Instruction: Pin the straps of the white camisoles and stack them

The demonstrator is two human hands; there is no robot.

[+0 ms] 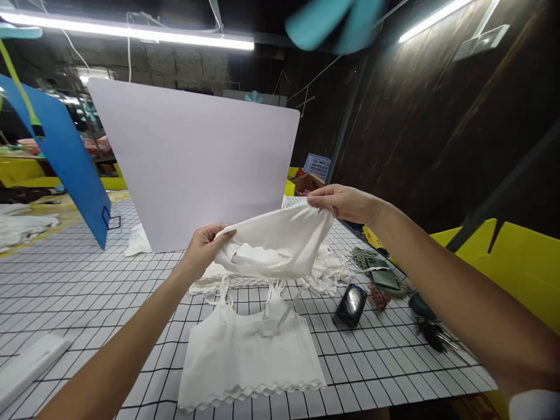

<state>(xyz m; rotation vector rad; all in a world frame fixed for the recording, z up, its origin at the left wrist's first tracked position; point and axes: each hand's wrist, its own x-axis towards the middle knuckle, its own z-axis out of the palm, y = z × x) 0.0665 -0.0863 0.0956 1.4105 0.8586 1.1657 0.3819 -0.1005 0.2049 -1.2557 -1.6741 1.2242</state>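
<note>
A white garment (282, 230) is stretched in the air between my two hands, its opening showing toward me. My left hand (205, 246) pinches its left edge between thumb and fingers. Higher up, my right hand (345, 203) grips the right corner the same way. Below it, a white camisole top (251, 353) with thin straps and a scalloped hem lies flat on the grid-patterned table (144, 332). Behind the camisole, partly hidden by the held garment, is a heap of white lacy pieces (328, 271).
A large white board (196, 163) stands upright at the back, and a blue panel (70, 151) leans at left. On the right lie a black shiny object (352, 305), a green pouch (385, 277) and scissors (446, 341). A white flat item (32, 367) lies at front left.
</note>
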